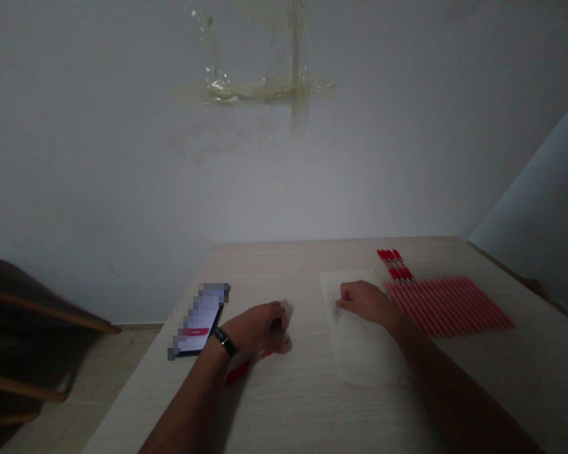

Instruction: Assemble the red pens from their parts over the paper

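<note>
- One phone (201,321) lies at the left of the table (293,410), its outline partly pixelated, a red bar on its screen.
- One left hand (258,326), with one dark band (224,342) around the wrist, sits just right of the phone; its fingers are curled, and I cannot tell whether they are clamped on anything.
- One slim piece (238,372), red at both visible ends and paler between, shows near and below that hand, partly behind the forearm.
- One whitish sheet (360,359) lies flat right of the middle, with a cluster of thin, dark little pieces (336,310) near its left edge, too small to count.
- One right hand (362,299) is over the sheet, thumb and fingers bunched beside the cluster; I cannot tell whether they grip a piece.
- Three or four red-ended pens (396,266), pale mid-length, lie side by side beyond the right hand.
- More than a dozen slim red rods (454,306), blurred past exact counting, lie parallel in one slanting row at the right.
</note>
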`<act>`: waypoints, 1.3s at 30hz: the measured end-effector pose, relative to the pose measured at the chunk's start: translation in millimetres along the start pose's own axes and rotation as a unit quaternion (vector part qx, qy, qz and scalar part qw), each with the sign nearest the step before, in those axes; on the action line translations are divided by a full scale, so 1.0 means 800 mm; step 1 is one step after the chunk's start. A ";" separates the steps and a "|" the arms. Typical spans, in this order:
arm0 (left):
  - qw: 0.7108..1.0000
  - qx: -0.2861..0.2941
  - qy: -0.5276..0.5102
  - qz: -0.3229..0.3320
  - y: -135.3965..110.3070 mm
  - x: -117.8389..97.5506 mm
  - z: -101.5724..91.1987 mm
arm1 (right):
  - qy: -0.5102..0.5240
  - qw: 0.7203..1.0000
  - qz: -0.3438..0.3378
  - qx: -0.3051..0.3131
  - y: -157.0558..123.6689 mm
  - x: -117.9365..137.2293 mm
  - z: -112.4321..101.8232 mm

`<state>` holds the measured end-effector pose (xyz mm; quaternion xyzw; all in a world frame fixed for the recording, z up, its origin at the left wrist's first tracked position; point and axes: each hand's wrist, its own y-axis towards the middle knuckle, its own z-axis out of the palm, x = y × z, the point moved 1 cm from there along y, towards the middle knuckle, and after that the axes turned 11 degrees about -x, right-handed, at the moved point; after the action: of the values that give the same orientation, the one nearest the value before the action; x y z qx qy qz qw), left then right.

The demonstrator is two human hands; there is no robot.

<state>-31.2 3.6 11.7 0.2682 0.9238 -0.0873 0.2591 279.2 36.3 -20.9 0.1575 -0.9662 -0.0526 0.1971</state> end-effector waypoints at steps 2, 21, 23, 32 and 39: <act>1.000 0.002 0.020 -0.023 -0.002 0.001 -0.001 | -0.001 1.000 -0.003 -0.001 0.000 0.003 -0.002; 0.982 -0.170 -0.022 0.076 0.025 -0.032 0.028 | 0.071 0.989 -0.130 -0.001 -0.014 0.089 0.016; 0.982 -0.172 -0.031 0.075 0.026 -0.030 0.030 | 0.053 0.991 -0.122 -0.006 -0.012 0.089 0.019; 0.980 -0.171 -0.086 0.063 0.028 -0.028 0.033 | 0.054 0.985 -0.155 -0.051 -0.012 0.096 0.022; 0.974 -0.210 -0.078 0.046 0.031 -0.026 0.034 | 0.087 0.983 -0.135 -0.087 -0.013 0.093 0.009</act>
<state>9.2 6.5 -1.0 0.2420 0.8853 0.1002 0.3842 214.3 2.2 -2.0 0.2732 -0.9068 -0.1486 0.2845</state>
